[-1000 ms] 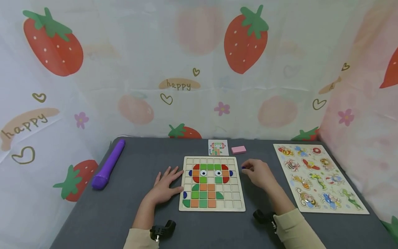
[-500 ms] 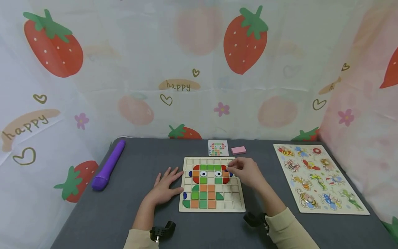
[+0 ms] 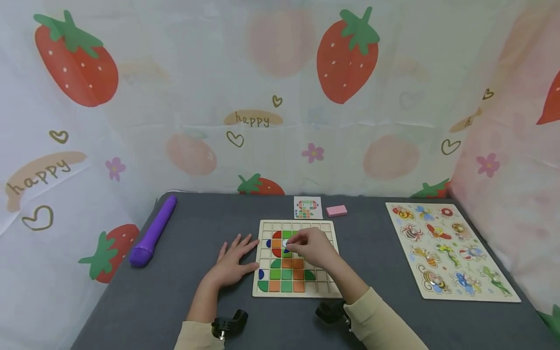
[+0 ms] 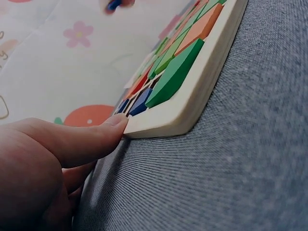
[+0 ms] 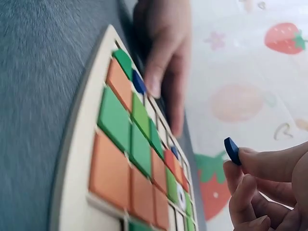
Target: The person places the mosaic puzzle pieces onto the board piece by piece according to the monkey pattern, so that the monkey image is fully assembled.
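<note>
My right hand (image 3: pixel 316 247) is over the wooden grid board (image 3: pixel 297 294), pinching a small dark blue piece (image 5: pixel 231 151) between thumb and forefinger; the right wrist view shows it held above the board. The board carries green, orange and red pieces in its cells, with a blue half-round piece (image 3: pixel 261 274) at the lower left. Part of the pattern is hidden under my right hand. With fingers spread, my left hand (image 3: pixel 232 267) lies on the cloth, its thumb (image 4: pixel 113 127) touching the board's left edge.
Behind the board lie a small pattern card (image 3: pixel 307 208) and a pink block (image 3: pixel 336 210). A purple microphone (image 3: pixel 153 232) rests at the left edge of the grey table (image 3: pixel 271 323). On the right is an insect picture board (image 3: pixel 452 250).
My right hand has carried the blue piece leftward, from beside the board's right edge to above its upper middle. My left hand has stayed in place.
</note>
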A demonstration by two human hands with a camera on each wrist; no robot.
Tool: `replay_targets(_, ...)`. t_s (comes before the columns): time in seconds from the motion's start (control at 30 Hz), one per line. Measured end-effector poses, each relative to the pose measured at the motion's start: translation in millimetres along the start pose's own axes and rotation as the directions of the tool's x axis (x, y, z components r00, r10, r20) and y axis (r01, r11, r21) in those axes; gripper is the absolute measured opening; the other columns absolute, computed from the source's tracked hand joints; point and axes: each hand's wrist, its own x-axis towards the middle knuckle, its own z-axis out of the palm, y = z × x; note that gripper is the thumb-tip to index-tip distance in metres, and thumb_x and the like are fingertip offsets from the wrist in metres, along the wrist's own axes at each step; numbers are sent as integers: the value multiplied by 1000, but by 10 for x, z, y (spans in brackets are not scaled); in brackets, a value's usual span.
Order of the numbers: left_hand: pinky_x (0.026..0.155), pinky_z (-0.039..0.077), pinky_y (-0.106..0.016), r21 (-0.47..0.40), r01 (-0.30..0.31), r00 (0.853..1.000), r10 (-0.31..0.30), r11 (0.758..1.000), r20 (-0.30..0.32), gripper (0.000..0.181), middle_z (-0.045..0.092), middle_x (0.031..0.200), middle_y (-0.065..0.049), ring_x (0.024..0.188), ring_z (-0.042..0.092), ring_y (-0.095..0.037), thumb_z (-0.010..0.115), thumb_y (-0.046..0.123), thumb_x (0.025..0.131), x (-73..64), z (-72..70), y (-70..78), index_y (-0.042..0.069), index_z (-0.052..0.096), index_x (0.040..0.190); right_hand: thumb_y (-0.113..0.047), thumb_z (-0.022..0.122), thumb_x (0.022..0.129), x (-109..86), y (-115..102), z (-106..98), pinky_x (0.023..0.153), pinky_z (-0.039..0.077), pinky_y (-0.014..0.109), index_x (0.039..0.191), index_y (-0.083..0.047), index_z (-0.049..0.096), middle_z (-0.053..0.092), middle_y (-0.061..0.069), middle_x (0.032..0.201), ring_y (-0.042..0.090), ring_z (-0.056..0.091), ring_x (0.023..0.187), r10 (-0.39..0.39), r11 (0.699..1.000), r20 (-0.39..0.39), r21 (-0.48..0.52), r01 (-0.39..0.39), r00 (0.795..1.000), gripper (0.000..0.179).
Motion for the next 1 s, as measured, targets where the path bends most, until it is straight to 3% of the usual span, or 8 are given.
replay_targets(0.23, 123, -7, -61, 1, -18, 1000, 18, 1000, 14, 67, 25, 167, -10, 157, 5, -36, 68, 33, 96, -15, -20, -30, 20, 42, 156, -22, 73, 94, 153, -53, 296, 61, 50, 29, 91, -15, 79, 71, -2, 83, 15, 60, 72, -20, 999, 90, -34, 23, 996, 10)
replay_targets(0.47, 123, -7, -62, 6, -28, 999, 28, 1000, 20, 65, 25, 167, -10, 157, 4, -36, 68, 32, 97, -4, -18, -33, 20, 42, 156, -18, 75, 92, 257, -61, 543, 59, 48, 26, 85, -15, 78, 68, -6, 75, 11, 58, 66, -27, 990, 94, -136, 40, 995, 8)
replay_targets(0.87, 123, -7, -62, -10, -37, 999, 37, 999, 15, 66, 25, 167, -11, 157, 5, -37, 68, 30, 97, -8, -41, -36, 19, 42, 156, -23, 79, 89, 292, -226, 702, 57, 45, 26, 76, -17, 78, 64, -8, 66, 11, 56, 62, -8, 951, 94, -306, 36, 996, 14)
replay_targets(1.0, 123, -8, -61, -15, -34, 999, 34, 999, 20, 66, 25, 167, -10, 157, 4, -36, 68, 30, 97, -5, -30, -28, 20, 42, 156, -23, 79, 89, 292, -229, 709, 56, 45, 26, 75, -16, 77, 63, -8, 65, 11, 56, 61, -3, 950, 100, -310, 34, 995, 15)
